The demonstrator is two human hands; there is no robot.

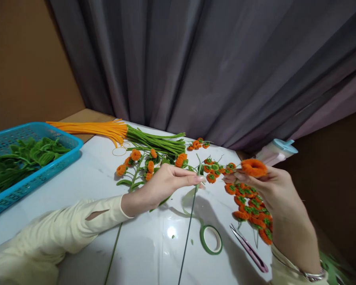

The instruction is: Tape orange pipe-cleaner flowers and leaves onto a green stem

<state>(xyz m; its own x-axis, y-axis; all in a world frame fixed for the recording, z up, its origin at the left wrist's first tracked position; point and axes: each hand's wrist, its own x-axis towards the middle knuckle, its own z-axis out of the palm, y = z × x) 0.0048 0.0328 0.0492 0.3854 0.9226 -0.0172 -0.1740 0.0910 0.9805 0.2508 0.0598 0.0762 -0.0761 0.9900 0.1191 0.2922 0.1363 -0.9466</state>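
My left hand is closed, its thumb and forefinger pinching a long thin dark stem whose top is wrapped in green. A strip of green floral tape runs from that spot down to a tape roll lying on the table. An orange fuzzy flower is pinched in my right hand, held above the table. Below it lie several orange-and-green flower heads. Close to my left hand, an orange flower shows beyond the knuckles, and a made-up flower spray rests behind the wrist.
A blue basket of fuzzy green leaves stands at the left. Bundles of orange and green pipe cleaners lie at the back. Pink-handled tweezers lie on the right, and a blue-lidded cup stands behind.
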